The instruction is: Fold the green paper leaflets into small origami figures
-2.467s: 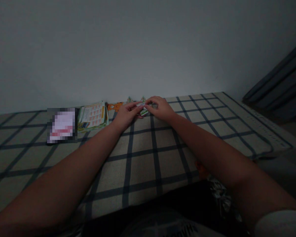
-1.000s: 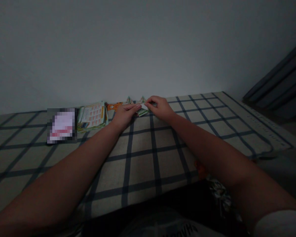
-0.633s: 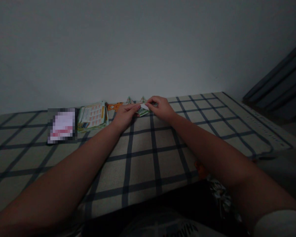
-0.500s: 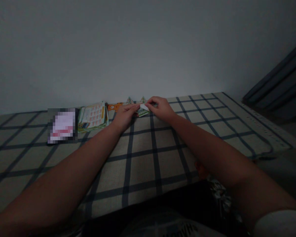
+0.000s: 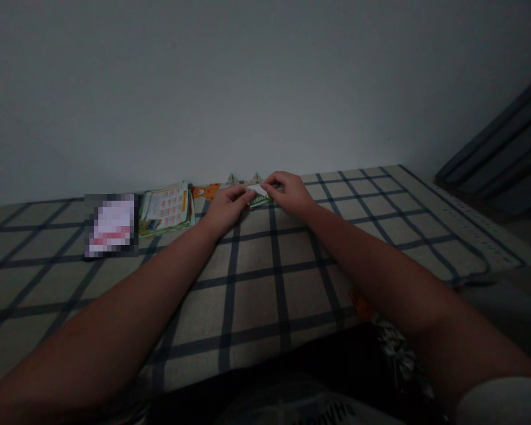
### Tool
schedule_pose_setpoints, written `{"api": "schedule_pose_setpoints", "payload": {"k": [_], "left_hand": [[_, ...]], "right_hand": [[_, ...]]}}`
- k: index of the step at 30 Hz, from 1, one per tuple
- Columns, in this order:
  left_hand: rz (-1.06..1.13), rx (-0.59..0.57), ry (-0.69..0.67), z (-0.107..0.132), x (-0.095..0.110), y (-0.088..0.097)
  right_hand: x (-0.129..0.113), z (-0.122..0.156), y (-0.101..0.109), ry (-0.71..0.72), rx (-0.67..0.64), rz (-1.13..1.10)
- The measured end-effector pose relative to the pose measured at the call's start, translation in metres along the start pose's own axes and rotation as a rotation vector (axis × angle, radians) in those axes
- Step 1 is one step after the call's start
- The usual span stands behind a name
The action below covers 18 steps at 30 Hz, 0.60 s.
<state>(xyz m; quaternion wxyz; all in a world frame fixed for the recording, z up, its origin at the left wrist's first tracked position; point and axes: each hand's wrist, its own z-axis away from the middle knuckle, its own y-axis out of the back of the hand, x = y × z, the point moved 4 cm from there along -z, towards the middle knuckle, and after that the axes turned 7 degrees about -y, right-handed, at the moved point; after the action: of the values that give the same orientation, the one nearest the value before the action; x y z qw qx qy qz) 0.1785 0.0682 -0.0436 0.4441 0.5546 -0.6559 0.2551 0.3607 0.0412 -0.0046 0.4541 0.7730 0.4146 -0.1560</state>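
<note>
Both my arms reach far forward over a checked cloth (image 5: 256, 295). A small folded piece of printed paper (image 5: 258, 195), white and green, is held between my two hands near the wall. My left hand (image 5: 225, 206) pinches its left side with fingers closed. From the right, my right hand (image 5: 287, 192) grips it with curled fingers. Two small folded paper shapes (image 5: 244, 178) with pointed tops stand just behind my hands.
A stack of printed sheets (image 5: 166, 208) lies left of my hands, with an orange printed sheet (image 5: 206, 190) beside it. A blurred-out square (image 5: 111, 224) lies further left. The pale wall rises right behind. A dark curtain (image 5: 504, 159) hangs at the right.
My hands have stayed in the same spot, working the paper. A white flap of it has turned up between my fingertips.
</note>
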Motion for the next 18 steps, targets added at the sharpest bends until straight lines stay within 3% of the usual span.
{"api": "schedule_pose_setpoints", "payload": {"k": [3, 8, 14, 18], "left_hand": [[-0.139, 0.017, -0.018, 0.001, 0.007, 0.002], [-0.163, 0.004, -0.028, 0.002, 0.017, 0.0], [-0.16, 0.034, -0.022, 0.002, 0.013, 0.001], [-0.117, 0.043, 0.01, 0.002, 0.009, 0.004]], "right_hand": [[-0.001, 0.001, 0.0, 0.006, -0.005, -0.004], [0.0, 0.001, -0.001, -0.015, -0.018, -0.022], [0.006, 0.001, -0.002, -0.046, 0.013, -0.109], [0.007, 0.0, -0.003, -0.062, -0.041, -0.101]]}}
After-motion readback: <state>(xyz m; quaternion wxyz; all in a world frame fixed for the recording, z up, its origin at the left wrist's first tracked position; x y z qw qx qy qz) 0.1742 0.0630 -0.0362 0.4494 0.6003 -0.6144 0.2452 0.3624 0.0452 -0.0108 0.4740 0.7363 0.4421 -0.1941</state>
